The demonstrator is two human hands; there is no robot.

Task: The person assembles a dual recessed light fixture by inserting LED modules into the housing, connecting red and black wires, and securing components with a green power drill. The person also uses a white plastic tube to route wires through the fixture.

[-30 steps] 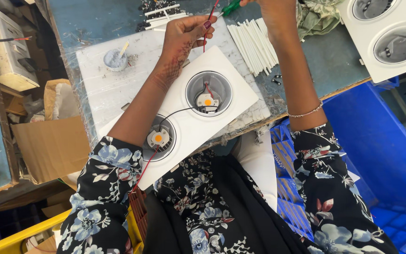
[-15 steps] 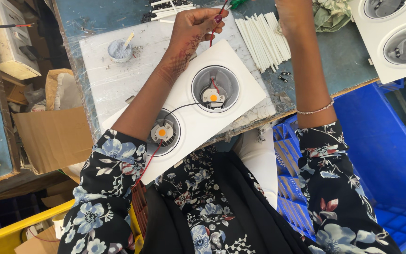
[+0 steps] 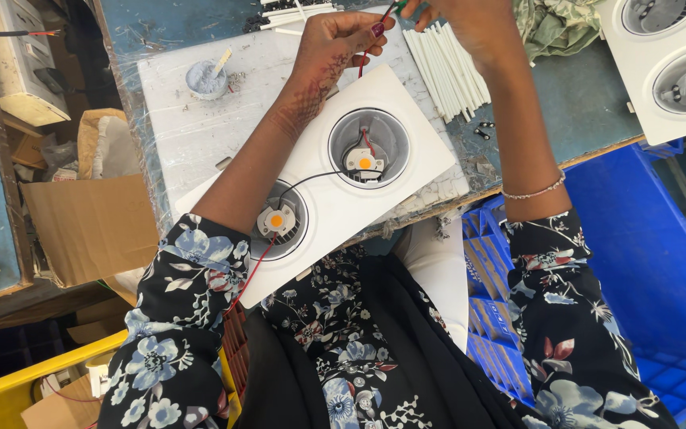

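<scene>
A white twin-cup lamp housing (image 3: pixel 395 171) lies in front of me on the bench, each round cup holding a small square LED chip (image 3: pixel 276 220) with an orange centre. Black and red wires run between the cups. My left hand (image 3: pixel 335 44) pinches a thin red wire (image 3: pixel 364 63) that rises from the far cup. At the top edge, my right hand (image 3: pixel 470 20) holds the same wire's upper end, together with something green that is mostly cut off. A thin bracelet circles my right wrist.
A bundle of white sleeves (image 3: pixel 446 67) lies right of my hands. A small grey cup with a stick (image 3: pixel 206 78) stands on the white slab at the left. Another twin housing (image 3: pixel 668 63) sits at the top right. A blue crate (image 3: pixel 660 262) and cardboard box (image 3: pixel 89 230) flank me.
Both hands have stayed pinched on the red wire near the top edge. The view has shifted slightly, bringing hands and housing a little lower in frame.
</scene>
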